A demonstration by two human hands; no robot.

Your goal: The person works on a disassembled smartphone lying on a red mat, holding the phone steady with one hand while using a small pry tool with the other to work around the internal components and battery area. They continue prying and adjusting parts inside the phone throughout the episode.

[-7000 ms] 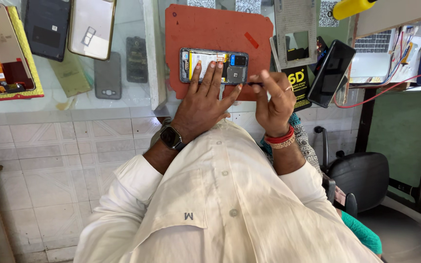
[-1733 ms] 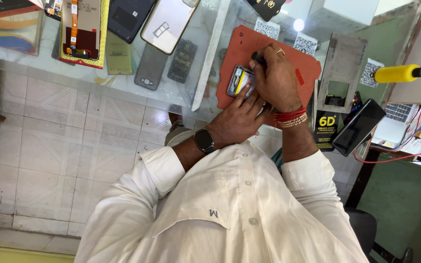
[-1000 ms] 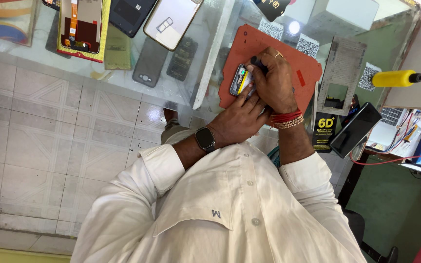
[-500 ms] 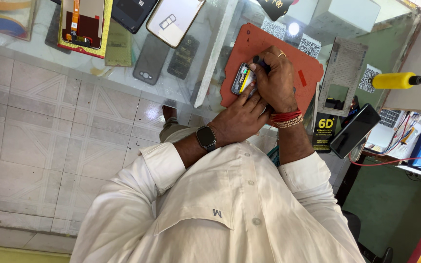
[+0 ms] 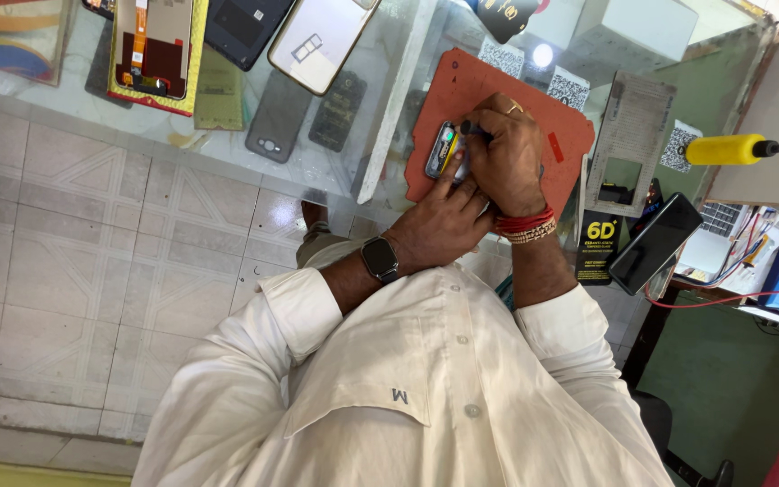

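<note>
Two hands of mine meet at about one o'clock above my white shirt (image 5: 389,397). My left hand (image 5: 439,221), with a dark wristwatch (image 5: 380,259) on its wrist, lies flat with fingers stretched, pressing down on the near end of an opened phone (image 5: 444,149). My right hand (image 5: 505,162), red and gold bangles (image 5: 526,225) at the wrist, is curled tight around a thin dark tool (image 5: 472,129), its tip at the phone's far end. The phone lies on an orange work mat (image 5: 516,90) on the glass counter (image 5: 353,162).

Toward ten and eleven o'clock, farther out on the glass, lie a grey phone back (image 5: 272,117), a dark phone back (image 5: 337,110), a pale phone (image 5: 322,41) and a screen part on yellow backing (image 5: 151,45). At two o'clock a black phone (image 5: 655,243) leans, and beyond it lies a yellow-handled screwdriver (image 5: 732,149).
</note>
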